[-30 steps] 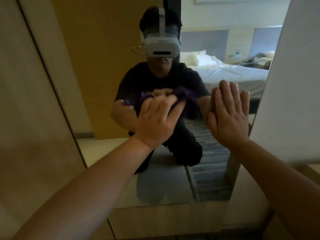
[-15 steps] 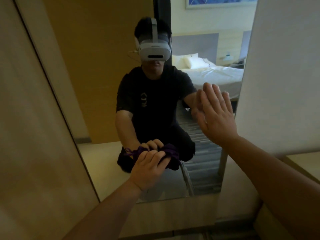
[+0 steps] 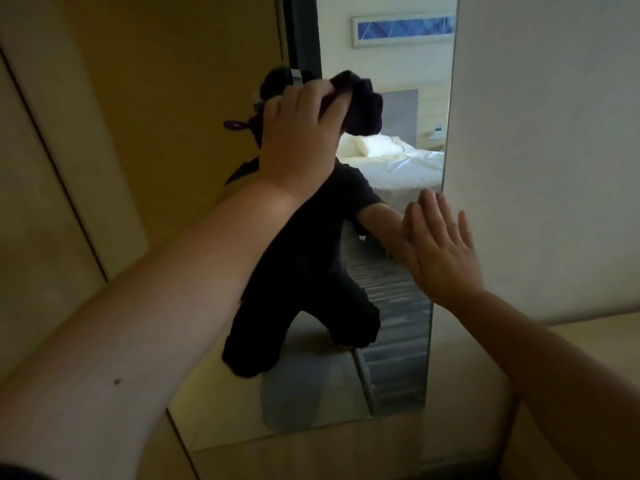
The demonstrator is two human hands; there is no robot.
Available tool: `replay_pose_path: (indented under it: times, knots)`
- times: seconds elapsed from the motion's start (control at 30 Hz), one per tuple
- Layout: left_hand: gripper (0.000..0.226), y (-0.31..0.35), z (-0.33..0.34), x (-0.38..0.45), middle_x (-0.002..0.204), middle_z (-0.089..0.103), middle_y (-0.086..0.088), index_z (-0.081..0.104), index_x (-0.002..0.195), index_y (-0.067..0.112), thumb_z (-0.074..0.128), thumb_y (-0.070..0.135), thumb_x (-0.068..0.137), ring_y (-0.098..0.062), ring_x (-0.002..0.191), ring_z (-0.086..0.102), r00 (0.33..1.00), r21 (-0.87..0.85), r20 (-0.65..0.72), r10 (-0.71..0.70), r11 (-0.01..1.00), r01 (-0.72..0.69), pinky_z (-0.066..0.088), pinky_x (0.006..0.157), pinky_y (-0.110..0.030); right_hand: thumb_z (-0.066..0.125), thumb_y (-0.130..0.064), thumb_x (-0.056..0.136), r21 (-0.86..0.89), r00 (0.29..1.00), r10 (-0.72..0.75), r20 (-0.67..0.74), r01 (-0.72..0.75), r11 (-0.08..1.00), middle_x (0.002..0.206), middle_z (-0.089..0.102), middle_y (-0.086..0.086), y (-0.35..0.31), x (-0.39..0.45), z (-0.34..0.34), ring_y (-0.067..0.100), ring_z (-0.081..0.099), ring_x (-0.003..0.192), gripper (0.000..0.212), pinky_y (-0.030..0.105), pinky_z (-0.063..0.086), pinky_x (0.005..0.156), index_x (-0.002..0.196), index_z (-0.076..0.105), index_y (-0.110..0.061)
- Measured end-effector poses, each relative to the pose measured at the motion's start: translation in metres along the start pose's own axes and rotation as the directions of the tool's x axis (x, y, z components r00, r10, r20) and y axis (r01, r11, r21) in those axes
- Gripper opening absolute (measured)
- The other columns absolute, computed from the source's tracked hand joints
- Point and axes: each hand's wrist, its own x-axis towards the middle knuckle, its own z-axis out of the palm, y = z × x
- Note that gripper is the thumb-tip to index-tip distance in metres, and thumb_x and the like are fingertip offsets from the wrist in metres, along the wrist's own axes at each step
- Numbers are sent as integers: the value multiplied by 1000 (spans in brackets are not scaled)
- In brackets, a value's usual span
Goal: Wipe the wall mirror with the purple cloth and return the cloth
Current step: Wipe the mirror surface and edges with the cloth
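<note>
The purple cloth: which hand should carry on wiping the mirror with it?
Probably the left hand: it grips the purple cloth against the mirror. The right hand is open, flat at the mirror's edge.

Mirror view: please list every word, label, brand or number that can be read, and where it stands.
None can be read.
The framed picture reflected in the mirror shows blue shapes only.
The purple cloth in the left hand shows no label.
</note>
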Motion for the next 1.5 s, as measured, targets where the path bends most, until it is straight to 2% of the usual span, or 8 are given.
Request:
replay_pose_path:
  times: [0.2,0.33,0.47,0.7,0.9,1.1,1.3,1.5]
  knots:
    - [32,30,-1,-57,113,67,-9,66,128,18,65,17,96,-30,98,60,997,31,3,80,996,-80,41,85,-41,25,-37,105,102,989,8,-146,7,995,164,11,16,-2,0,17,34,3,152,59,56,8,122,155,20,-9]
    - [30,63,-15,-148,114,68,-7,68,126,21,64,17,97,-29,98,64,993,-44,92,80,996,-76,46,85,-41,29,-32,104,172,972,39,-231,1,985,163,14,19,-9,2,21,36,7,151,57,54,8,122,155,20,-6]
    - [30,99,-27,-258,125,59,-6,66,127,21,57,15,99,-27,104,57,950,-149,239,199,975,-167,41,87,-42,32,-27,103,187,963,49,-264,1,982,162,15,19,-10,2,24,38,10,151,57,54,12,122,154,22,-4]
    - [38,133,-41,-332,125,50,-3,56,131,23,53,14,93,-25,106,51,884,-244,404,234,959,-143,37,89,-41,34,-27,105,195,988,-31,-153,61,979,165,10,13,10,0,6,27,1,153,56,50,8,124,156,20,-9]
    - [37,127,-53,-294,119,54,-3,66,123,20,48,14,92,-26,102,56,846,-333,486,220,941,-54,37,89,-39,20,-37,107,257,973,231,-11,-221,941,166,-1,12,59,6,-4,25,-4,153,59,48,4,124,158,7,-11]
    - [30,115,-19,-166,115,61,-11,63,126,18,60,14,97,-31,105,54,972,-228,233,1,972,54,40,85,-46,22,-40,107,58,981,148,124,-156,986,165,-11,12,84,7,11,29,-13,152,63,51,2,123,157,-4,-14]
    - [30,92,27,3,112,64,-10,67,122,16,67,13,92,-27,103,51,999,-130,-51,-15,992,8,40,88,-42,22,-42,107,21,980,127,151,-132,991,165,-13,11,88,7,10,26,-18,150,64,46,-3,123,157,-8,-16]
    - [34,101,36,36,114,66,-6,65,126,20,64,19,92,-28,102,60,1000,4,6,-16,1000,16,39,87,-39,24,-42,107,37,986,123,115,-128,991,165,-11,10,88,5,12,25,-16,150,63,47,0,123,158,-1,-15]
